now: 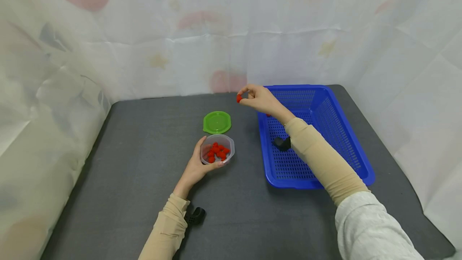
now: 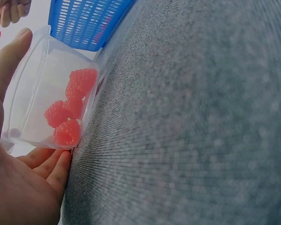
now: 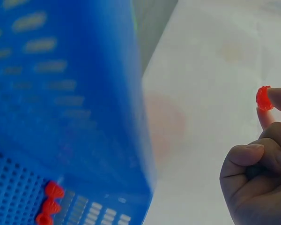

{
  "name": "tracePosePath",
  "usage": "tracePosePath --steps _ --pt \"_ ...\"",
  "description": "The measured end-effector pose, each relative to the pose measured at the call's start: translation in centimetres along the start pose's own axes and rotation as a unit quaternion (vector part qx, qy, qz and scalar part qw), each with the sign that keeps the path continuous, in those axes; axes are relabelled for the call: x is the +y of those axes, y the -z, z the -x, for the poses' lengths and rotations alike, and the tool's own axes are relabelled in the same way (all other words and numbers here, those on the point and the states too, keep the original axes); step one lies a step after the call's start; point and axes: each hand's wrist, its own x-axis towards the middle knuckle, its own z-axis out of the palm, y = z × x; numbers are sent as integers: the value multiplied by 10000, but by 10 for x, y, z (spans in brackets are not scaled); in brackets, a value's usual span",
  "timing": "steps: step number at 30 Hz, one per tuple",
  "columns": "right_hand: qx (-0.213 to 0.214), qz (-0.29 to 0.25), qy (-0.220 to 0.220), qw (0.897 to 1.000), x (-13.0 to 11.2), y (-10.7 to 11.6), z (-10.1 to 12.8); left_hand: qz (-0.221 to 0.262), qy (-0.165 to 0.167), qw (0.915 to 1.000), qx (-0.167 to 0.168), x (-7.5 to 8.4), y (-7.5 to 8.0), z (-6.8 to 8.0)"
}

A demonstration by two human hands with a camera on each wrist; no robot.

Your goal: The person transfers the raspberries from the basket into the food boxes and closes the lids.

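My left hand (image 1: 196, 168) grips a clear plastic tub (image 2: 35, 112), thumb on one side and fingers around the other. Several red raspberries (image 1: 218, 152) lie at the bottom of the tub, showing through its wall in the left wrist view. Up at the left rim of the blue basket (image 1: 266, 159), my right hand (image 1: 260, 98) pinches one raspberry (image 3: 263, 98) between thumb and index finger, its other fingers curled in. A few more raspberries (image 3: 51, 205) sit in a corner of the basket, mostly hidden by my hand in the head view.
A green lid (image 1: 217, 122) lies on the dark grey table (image 1: 155, 151) just behind the tub. The basket's raised, perforated walls stand on the right, with my right forearm across it. White printed curtains (image 1: 173, 63) hang along the back and sides.
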Motion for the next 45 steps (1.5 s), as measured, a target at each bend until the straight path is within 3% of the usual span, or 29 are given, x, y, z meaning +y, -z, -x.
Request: tracePosePath --steps 8,12,19,25,29,39,45 --pt "-375 -271 504 9977 -20 -18 -8 30 13 9999 102 -23 0 -13" --pt "-627 -357 724 9948 -23 -26 -12 -68 -34 9998 162 -26 -3 -15" --pt "-1634 -296 842 9825 -15 -43 -21 -53 -62 9999 149 -26 -4 -16" --pt "-2723 126 669 9598 -7 -55 -29 -48 -78 9999 140 -25 -3 -16" --pt "-3185 306 459 9463 -3 -62 -32 -50 -63 9999 133 -26 -3 -15" --pt "-3694 651 144 9269 4 -74 -37 -40 -98 9999 135 -26 -4 -16" --pt "-3725 748 51 9250 6 -77 -36 35 -125 9998 118 -27 -4 -16"
